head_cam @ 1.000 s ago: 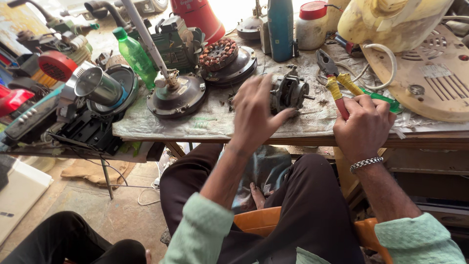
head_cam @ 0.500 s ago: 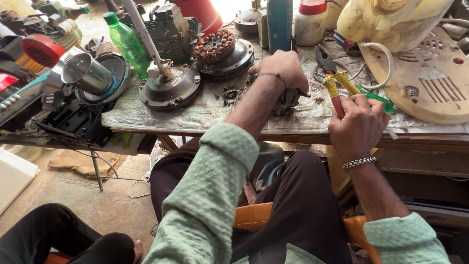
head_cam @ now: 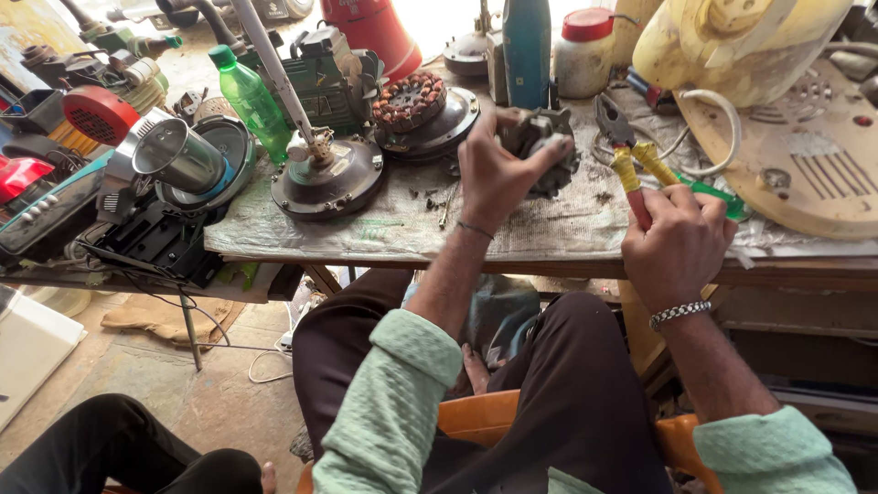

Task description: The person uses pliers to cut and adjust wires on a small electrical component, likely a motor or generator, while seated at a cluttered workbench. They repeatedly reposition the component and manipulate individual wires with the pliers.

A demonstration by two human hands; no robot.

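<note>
My left hand [head_cam: 498, 174] grips a small dark motor part [head_cam: 546, 146] and holds it just above the cloth-covered workbench [head_cam: 549, 233]. My right hand [head_cam: 679, 245] is closed around the yellow and red handles of a pair of pliers [head_cam: 629, 155], whose jaws point away from me. A green-handled tool [head_cam: 718, 194] lies on the bench just beyond my right hand. A silver bracelet sits on my right wrist.
A fan motor with a white rod [head_cam: 326, 174], a copper-wound stator [head_cam: 412, 102], a green bottle [head_cam: 251, 99], a blue can [head_cam: 527, 41] and a cream plastic casing [head_cam: 805, 155] crowd the bench. Another person's dark-trousered leg [head_cam: 110, 448] is at lower left.
My left hand has taken hold of the motor part and lifted it off the bench. My right hand has stayed on the pliers.
</note>
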